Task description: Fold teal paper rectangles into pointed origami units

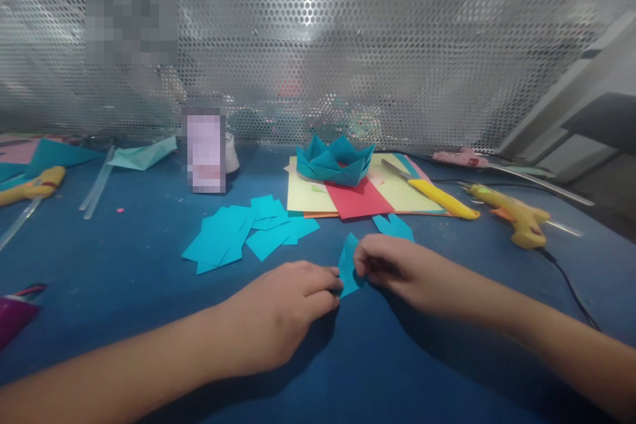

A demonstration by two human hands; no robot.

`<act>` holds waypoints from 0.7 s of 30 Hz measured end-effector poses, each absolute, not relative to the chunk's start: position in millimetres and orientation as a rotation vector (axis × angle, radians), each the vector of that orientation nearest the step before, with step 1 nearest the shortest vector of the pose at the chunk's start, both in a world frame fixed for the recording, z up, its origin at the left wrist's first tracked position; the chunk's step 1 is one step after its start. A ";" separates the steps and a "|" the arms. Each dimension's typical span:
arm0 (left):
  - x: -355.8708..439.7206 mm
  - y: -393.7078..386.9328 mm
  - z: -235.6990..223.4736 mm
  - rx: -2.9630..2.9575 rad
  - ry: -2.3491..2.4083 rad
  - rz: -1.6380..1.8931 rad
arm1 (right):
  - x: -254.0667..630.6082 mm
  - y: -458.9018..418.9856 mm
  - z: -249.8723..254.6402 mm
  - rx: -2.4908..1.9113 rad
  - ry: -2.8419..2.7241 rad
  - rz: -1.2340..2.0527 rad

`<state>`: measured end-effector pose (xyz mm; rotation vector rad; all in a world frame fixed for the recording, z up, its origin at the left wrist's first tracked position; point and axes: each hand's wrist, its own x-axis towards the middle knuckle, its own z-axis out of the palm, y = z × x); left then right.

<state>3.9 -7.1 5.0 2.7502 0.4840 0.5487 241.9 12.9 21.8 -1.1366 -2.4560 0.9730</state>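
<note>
A small piece of blue paper (350,276), partly folded up, stands at the table's near middle between my two hands. My left hand (293,301) has its fingertips closed on the paper's left edge. From the other side my right hand (392,266) pinches the right edge, its fingers curled and partly hiding the paper. Left of them lies a loose pile of blue paper pieces (226,233). Just behind my right hand are more cut blue pieces (395,228). Farther back, a folded blue paper ring with pointed tips (335,162) sits on stacked coloured sheets (305,195).
A yellow utility knife (442,197) rests across the sheets, blade to the left. Yellow glue guns lie at right (517,215) and far left (37,187), the right one with a trailing cable. A blurred-out upright phone-like object (205,152) stands before a perforated metal screen (318,46).
</note>
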 end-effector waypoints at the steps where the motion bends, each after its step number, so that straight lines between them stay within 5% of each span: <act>1: 4.0 -7.2 5.4 2.756 0.483 0.546 | 242.0 11.7 22.8 -1.114 -2.489 0.927; 11: 5.9 -8.8 5.9 2.794 0.554 0.473 | 239.2 7.6 16.2 -1.110 -2.798 0.269; 21: 2.9 -9.7 11.0 2.766 0.595 0.378 | 241.7 7.5 18.0 -1.230 -2.604 0.319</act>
